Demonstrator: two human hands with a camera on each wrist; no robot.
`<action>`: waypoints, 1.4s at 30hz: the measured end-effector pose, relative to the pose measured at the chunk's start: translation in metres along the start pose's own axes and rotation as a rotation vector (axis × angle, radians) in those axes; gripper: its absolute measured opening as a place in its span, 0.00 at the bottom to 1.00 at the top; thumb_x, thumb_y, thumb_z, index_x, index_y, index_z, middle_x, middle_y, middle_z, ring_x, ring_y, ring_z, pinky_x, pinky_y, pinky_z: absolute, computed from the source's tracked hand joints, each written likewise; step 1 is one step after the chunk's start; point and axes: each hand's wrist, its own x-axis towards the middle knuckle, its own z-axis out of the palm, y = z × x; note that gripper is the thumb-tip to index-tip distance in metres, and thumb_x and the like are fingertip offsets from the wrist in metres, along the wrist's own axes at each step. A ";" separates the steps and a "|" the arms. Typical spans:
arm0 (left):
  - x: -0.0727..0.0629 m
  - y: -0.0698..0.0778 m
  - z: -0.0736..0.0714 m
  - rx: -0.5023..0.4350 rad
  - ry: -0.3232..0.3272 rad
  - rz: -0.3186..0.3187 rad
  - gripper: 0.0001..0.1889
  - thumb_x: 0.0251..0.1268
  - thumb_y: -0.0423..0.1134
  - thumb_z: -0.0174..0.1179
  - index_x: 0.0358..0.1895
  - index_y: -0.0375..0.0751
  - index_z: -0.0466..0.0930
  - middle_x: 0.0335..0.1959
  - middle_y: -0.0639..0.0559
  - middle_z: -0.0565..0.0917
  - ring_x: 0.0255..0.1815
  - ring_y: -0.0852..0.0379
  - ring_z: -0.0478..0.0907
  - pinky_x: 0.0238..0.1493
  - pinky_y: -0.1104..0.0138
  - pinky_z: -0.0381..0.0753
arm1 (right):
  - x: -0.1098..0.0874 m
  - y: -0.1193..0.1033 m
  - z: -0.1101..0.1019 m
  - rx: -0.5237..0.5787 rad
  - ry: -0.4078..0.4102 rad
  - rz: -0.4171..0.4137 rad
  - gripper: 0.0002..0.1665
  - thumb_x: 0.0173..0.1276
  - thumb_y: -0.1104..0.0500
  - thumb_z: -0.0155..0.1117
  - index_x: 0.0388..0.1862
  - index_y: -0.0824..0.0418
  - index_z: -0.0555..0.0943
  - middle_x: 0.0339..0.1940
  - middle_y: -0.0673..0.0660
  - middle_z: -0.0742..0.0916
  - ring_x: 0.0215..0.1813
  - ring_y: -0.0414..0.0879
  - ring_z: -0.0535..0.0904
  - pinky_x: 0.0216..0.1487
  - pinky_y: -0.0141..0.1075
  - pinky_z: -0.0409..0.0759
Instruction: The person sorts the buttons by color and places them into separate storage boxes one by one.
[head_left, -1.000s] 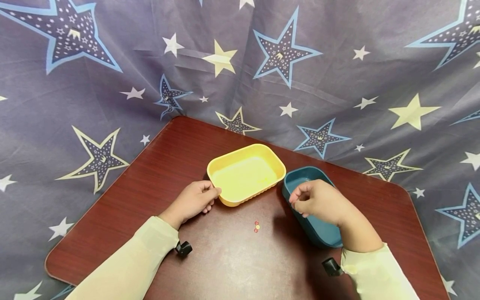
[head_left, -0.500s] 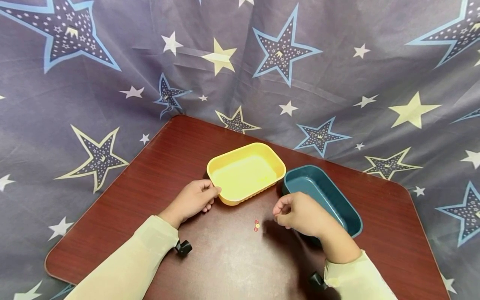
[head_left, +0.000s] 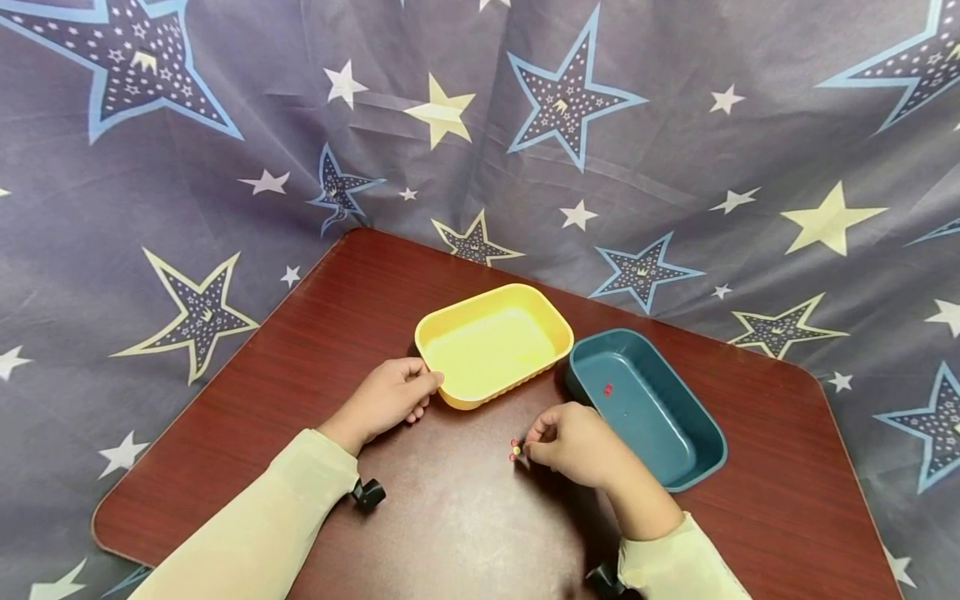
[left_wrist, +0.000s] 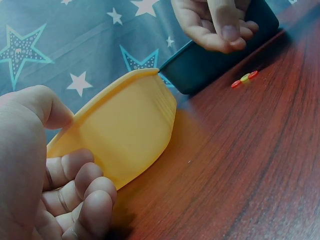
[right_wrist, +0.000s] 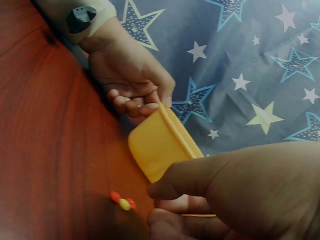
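With thumb and curled fingers, my left hand [head_left: 384, 398] grips the near left rim of a yellow bin [head_left: 491, 392]. Right of it stands a dark blue bin [head_left: 663, 408] with small red pieces [head_left: 608, 389] inside. Three small round pieces, two red and one yellow [head_left: 516, 451], lie close together on the table; beads or buttons, I cannot tell which. My right hand [head_left: 577, 446] hovers just right of them, fingers loosely bent. The right wrist view shows these pieces [right_wrist: 124, 203] apart from its fingertips, with nothing visible between thumb and fingers. Faint yellow specks show inside the yellow bin.
Both bins stand on a reddish-brown table [head_left: 450, 517] with rounded corners, nearly touching each other. A star-patterned cloth [head_left: 480, 125] hangs behind the table's far and side edges. Each wrist carries a small black camera [head_left: 369, 494].
My right hand has moved left and toward me, from above the blue bin to beside the small pieces. The red pieces in that bin are now uncovered. My left hand stays on the yellow bin.
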 end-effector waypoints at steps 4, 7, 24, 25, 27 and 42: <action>0.000 0.000 0.000 -0.004 -0.002 -0.008 0.21 0.82 0.53 0.66 0.32 0.40 0.80 0.24 0.50 0.81 0.21 0.56 0.78 0.26 0.67 0.82 | 0.001 0.000 0.010 -0.045 0.039 -0.004 0.11 0.65 0.59 0.79 0.25 0.45 0.88 0.25 0.38 0.88 0.31 0.36 0.79 0.35 0.32 0.77; 0.000 -0.001 0.000 -0.003 -0.003 -0.013 0.22 0.82 0.53 0.66 0.32 0.40 0.80 0.24 0.50 0.81 0.22 0.56 0.79 0.26 0.67 0.82 | 0.002 0.001 0.015 -0.070 0.060 -0.022 0.13 0.66 0.58 0.79 0.24 0.44 0.88 0.25 0.37 0.88 0.32 0.34 0.79 0.39 0.32 0.78; 0.000 -0.003 0.000 0.002 0.000 -0.006 0.23 0.81 0.55 0.68 0.32 0.40 0.80 0.24 0.49 0.81 0.22 0.55 0.79 0.26 0.66 0.83 | 0.005 0.005 0.025 -0.090 0.086 -0.026 0.10 0.67 0.61 0.80 0.29 0.49 0.89 0.24 0.38 0.89 0.30 0.31 0.80 0.38 0.31 0.79; 0.001 -0.003 0.001 0.002 0.000 -0.005 0.23 0.81 0.55 0.68 0.32 0.40 0.80 0.24 0.49 0.81 0.22 0.55 0.79 0.26 0.66 0.83 | 0.005 0.005 0.025 -0.091 0.088 -0.027 0.10 0.67 0.61 0.80 0.29 0.49 0.89 0.24 0.38 0.89 0.30 0.31 0.80 0.37 0.30 0.79; 0.001 -0.003 0.000 0.003 0.002 -0.004 0.23 0.81 0.55 0.68 0.32 0.40 0.80 0.24 0.49 0.81 0.22 0.55 0.79 0.26 0.66 0.83 | 0.005 0.004 0.025 -0.095 0.091 -0.029 0.10 0.66 0.62 0.79 0.28 0.49 0.90 0.23 0.38 0.89 0.29 0.31 0.79 0.37 0.30 0.79; 0.000 -0.001 0.000 -0.002 0.002 -0.004 0.22 0.82 0.54 0.67 0.32 0.40 0.80 0.23 0.50 0.81 0.21 0.56 0.78 0.26 0.67 0.83 | 0.004 0.003 0.030 -0.181 0.136 -0.052 0.16 0.56 0.61 0.80 0.21 0.44 0.82 0.24 0.35 0.84 0.28 0.33 0.75 0.35 0.30 0.76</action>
